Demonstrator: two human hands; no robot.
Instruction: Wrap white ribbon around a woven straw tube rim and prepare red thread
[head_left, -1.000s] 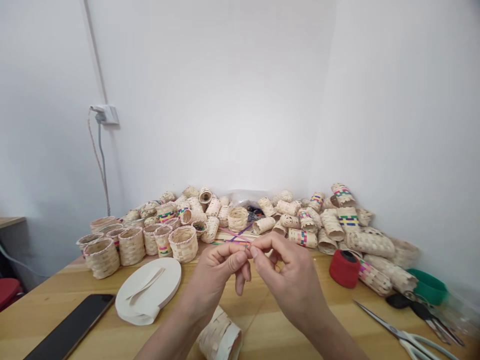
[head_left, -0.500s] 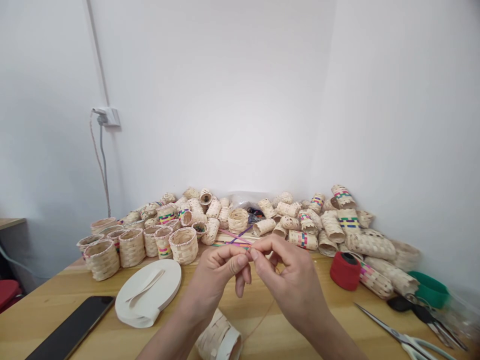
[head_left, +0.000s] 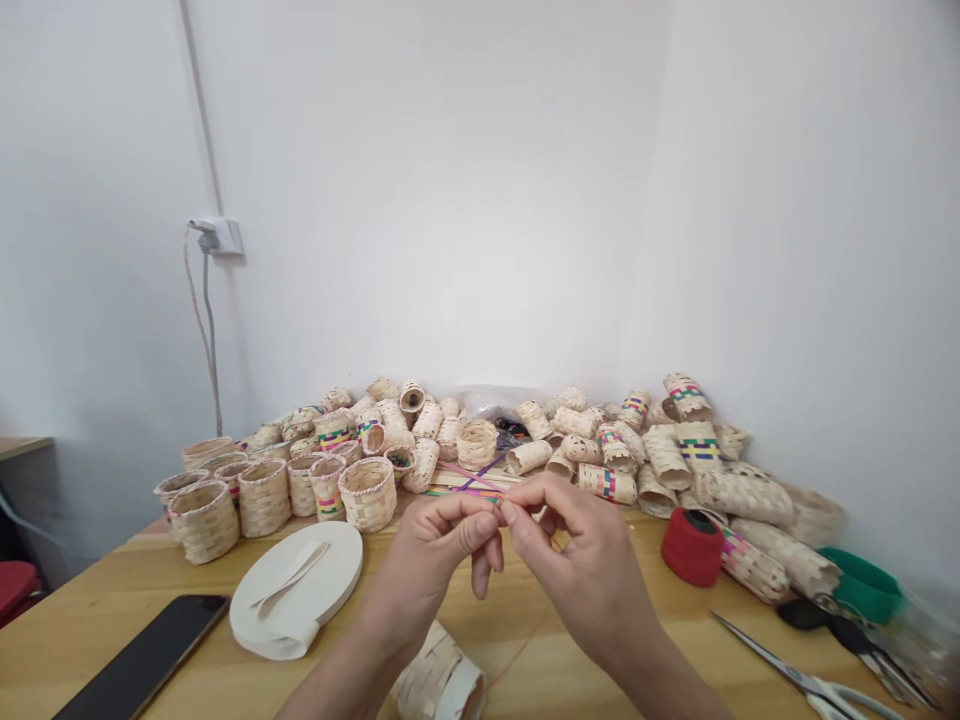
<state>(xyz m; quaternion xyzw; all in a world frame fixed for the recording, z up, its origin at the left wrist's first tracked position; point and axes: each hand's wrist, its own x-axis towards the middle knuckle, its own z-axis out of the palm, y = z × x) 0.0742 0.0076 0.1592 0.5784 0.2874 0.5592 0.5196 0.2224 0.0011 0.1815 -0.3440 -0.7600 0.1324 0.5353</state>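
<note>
Thumb and forefinger of my left hand (head_left: 442, 555) are pinched together, meeting the pinched fingertips of my right hand (head_left: 574, 560) above the table. Between them is a thin thread (head_left: 516, 658), which trails from under my right hand down to the small woven basket (head_left: 435, 668). Whether a needle is also in the fingers is too small to tell. The basket lies tilted on the table below my hands, partly hidden by my left forearm, with a pale band round its rim.
Several woven baskets (head_left: 367, 495) stand at left, and more lie heaped along the wall. A roll of white strip (head_left: 330, 570) and a phone (head_left: 142, 655) lie at left. At right are a red thread spool (head_left: 691, 548), a green roll (head_left: 861, 585) and scissors (head_left: 772, 660).
My hands keep the same fingertip-to-fingertip pinch. The view has shifted very slightly; nothing else has visibly moved.
</note>
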